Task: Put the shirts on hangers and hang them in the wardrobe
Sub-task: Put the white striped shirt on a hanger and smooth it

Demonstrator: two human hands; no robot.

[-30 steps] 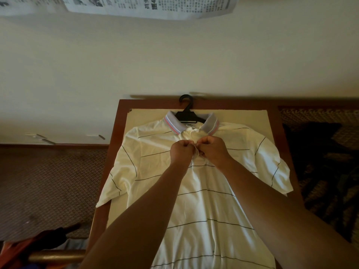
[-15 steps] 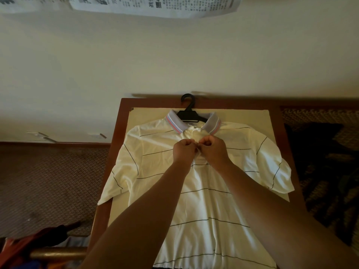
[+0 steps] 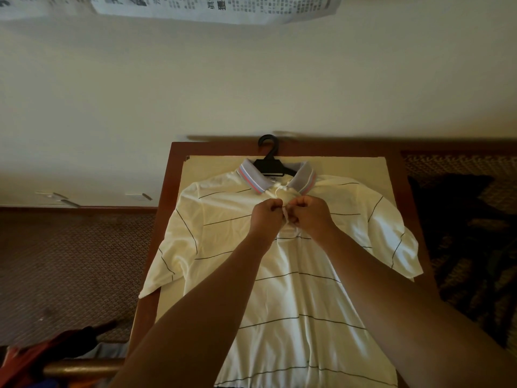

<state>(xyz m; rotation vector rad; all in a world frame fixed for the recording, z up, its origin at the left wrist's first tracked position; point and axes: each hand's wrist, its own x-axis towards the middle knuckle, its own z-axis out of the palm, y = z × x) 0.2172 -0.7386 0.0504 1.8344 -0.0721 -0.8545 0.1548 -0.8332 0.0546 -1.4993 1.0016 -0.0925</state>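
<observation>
Shirt (image 3: 279, 275) lies flat, front up, on the table (image 3: 165, 208), hanger (image 3: 270, 162) already inside w/ hook poking past the collar. Left hand (image 3: 265, 217) & right hand (image 3: 310, 217) both pinch the placket just below the collar, prob. buttoning. Cloth looks light, soft, floppy; best lifted by the hanger hook, not the fabric. No wardrobe or containers in view
</observation>
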